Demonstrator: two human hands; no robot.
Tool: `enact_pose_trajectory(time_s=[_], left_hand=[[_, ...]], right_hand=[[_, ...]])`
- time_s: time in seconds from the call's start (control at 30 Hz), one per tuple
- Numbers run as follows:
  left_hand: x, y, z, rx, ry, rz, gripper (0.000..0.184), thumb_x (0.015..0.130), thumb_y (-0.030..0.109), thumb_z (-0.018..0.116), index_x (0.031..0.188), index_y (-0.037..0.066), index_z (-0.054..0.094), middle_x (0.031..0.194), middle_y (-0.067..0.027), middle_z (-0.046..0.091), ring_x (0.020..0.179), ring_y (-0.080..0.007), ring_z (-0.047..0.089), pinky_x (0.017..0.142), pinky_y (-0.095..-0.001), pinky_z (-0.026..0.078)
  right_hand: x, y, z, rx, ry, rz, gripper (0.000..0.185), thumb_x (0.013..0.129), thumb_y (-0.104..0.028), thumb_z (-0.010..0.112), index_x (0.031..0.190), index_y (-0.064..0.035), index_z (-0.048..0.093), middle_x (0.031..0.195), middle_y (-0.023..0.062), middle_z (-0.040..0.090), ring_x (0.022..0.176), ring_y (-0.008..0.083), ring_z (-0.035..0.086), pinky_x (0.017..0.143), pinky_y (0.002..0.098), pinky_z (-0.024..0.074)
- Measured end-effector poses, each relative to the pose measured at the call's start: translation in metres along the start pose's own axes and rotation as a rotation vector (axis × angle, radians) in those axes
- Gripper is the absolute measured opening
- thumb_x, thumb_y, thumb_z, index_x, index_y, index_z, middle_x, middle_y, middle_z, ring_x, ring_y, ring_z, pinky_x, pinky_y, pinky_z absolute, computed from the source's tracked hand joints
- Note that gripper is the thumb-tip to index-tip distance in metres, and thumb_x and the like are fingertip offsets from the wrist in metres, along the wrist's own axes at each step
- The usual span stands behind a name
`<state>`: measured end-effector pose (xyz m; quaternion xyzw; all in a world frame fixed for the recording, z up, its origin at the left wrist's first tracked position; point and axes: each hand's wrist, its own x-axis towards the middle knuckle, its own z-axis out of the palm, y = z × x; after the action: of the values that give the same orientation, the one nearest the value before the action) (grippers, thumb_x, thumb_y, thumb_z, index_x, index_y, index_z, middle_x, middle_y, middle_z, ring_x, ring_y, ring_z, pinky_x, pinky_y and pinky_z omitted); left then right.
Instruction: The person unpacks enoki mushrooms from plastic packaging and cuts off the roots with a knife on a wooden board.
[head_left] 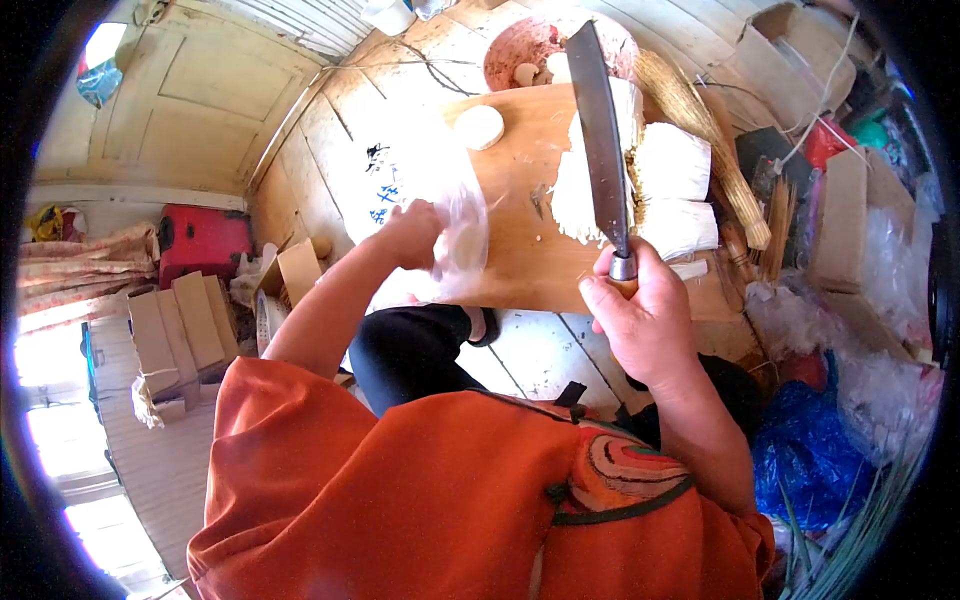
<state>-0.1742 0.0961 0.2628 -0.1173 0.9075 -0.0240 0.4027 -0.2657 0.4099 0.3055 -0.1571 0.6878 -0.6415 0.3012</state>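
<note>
My right hand (645, 305) is closed around the short handle of a large knife (603, 140), its long dark blade pointing up and away. The blade passes over white chopped pieces (572, 200) on a wooden cutting board (515, 215). My left hand (410, 235) is closed at a clear plastic bag (468, 225) by the board's left edge; its fingertips are partly hidden and slightly blurred. Glare washes out the white area beneath, where dark handwritten marks (385, 190) show. A round white slice (479, 127) lies at the board's far left corner.
White blocks (675, 162) stand right of the blade, beside a long straw-coloured bundle (705, 145). A reddish basin (510, 62) with pale pieces sits behind the board. Cardboard boxes (180, 335) are at left, a blue plastic bag (810, 450) at right.
</note>
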Motion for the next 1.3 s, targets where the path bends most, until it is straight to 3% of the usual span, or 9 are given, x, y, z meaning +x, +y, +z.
enact_pose_trajectory(time_s=[0.07,0.23,0.47,0.73,0.8,0.93,1.0,1.13,1.3], left_hand=[[0.004,0.008,0.018,0.135,0.006,0.029,0.057,0.066,0.038,0.077,0.112,0.005,0.066,0.125,-0.0168,0.051,0.125,-0.0329,0.04,0.109,-0.0582,0.023],[0.013,0.007,0.041,0.145,0.168,0.091,0.063,0.07,0.042,0.07,0.123,0.008,0.058,0.128,-0.0181,0.052,0.127,-0.0341,0.042,0.11,-0.0497,0.023],[-0.042,0.052,0.015,0.061,0.495,0.292,0.058,0.071,0.03,0.065,0.125,0.011,0.055,0.121,-0.0185,0.056,0.118,-0.0354,0.049,0.104,-0.048,0.031],[-0.081,0.098,-0.015,-0.051,0.131,0.276,0.051,0.068,0.026,0.062,0.112,0.001,0.061,0.115,-0.0202,0.059,0.118,-0.0337,0.05,0.108,-0.0446,0.027],[-0.068,0.089,0.0,-0.168,0.068,0.257,0.045,0.065,0.029,0.065,0.101,0.002,0.064,0.106,-0.0204,0.061,0.108,-0.0339,0.054,0.104,-0.0418,0.031],[-0.057,0.056,0.023,-0.574,0.535,0.416,0.055,0.062,0.029,0.075,0.106,0.0,0.061,0.094,-0.0192,0.064,0.097,-0.0349,0.059,0.087,-0.0417,0.046],[-0.062,0.04,0.018,-0.959,0.446,0.433,0.087,0.055,0.028,0.088,0.128,0.002,0.047,0.11,-0.0165,0.061,0.108,-0.0283,0.058,0.098,-0.0349,0.045],[-0.069,0.01,0.007,-1.206,0.642,0.333,0.102,0.047,0.026,0.094,0.132,0.003,0.043,0.121,-0.0097,0.057,0.115,-0.0232,0.053,0.102,-0.0372,0.042],[-0.06,-0.017,0.002,-2.107,0.902,0.529,0.085,0.056,0.011,0.088,0.128,0.0,0.044,0.114,-0.0096,0.059,0.105,-0.02,0.056,0.095,-0.0341,0.047]], right_hand=[[0.0,0.003,0.002,-0.035,-0.046,0.014,0.016,0.081,-0.014,0.066,0.085,-0.0039,0.054,0.066,0.0064,0.057,0.058,0.0174,0.058,0.057,0.0326,0.0477],[0.004,0.003,0.013,-0.359,-0.107,-0.023,0.028,0.08,-0.025,0.065,0.091,-0.0002,0.055,0.075,0.0161,0.063,0.073,0.037,0.064,0.066,0.0452,0.0499],[0.016,0.017,0.047,-0.523,-0.117,-0.049,0.043,0.075,-0.035,0.075,0.086,0.002,0.057,0.077,0.0152,0.064,0.07,0.0303,0.064,0.067,0.0391,0.0511],[0.027,0.017,0.074,-0.565,0.005,-0.092,0.038,0.072,-0.036,0.073,0.085,-0.0038,0.06,0.076,0.0149,0.066,0.071,0.0343,0.065,0.066,0.0431,0.0507],[0.029,0.019,0.074,-0.645,0.009,-0.062,0.026,0.074,-0.028,0.069,0.084,-0.0056,0.06,0.072,0.0132,0.066,0.069,0.034,0.065,0.066,0.0439,0.0505],[0.041,0.035,0.067,-0.649,0.04,-0.058,0.023,0.076,-0.016,0.062,0.091,0.0008,0.056,0.078,0.0221,0.064,0.075,0.0422,0.062,0.07,0.0483,0.0496],[0.049,0.044,0.06,-0.772,0.119,-0.054,0.023,0.075,-0.015,0.061,0.091,0.0007,0.056,0.078,0.0223,0.063,0.076,0.0417,0.062,0.069,0.0486,0.0493],[0.055,0.044,0.057,-0.687,0.15,0.016,0.02,0.073,-0.012,0.061,0.089,-0.0014,0.056,0.075,0.0197,0.063,0.073,0.0398,0.062,0.066,0.0468,0.0486],[0.06,0.048,0.069,-0.695,0.123,-0.037,0.019,0.073,-0.013,0.061,0.087,-0.0018,0.055,0.074,0.0179,0.062,0.071,0.039,0.061,0.065,0.0444,0.0487]])
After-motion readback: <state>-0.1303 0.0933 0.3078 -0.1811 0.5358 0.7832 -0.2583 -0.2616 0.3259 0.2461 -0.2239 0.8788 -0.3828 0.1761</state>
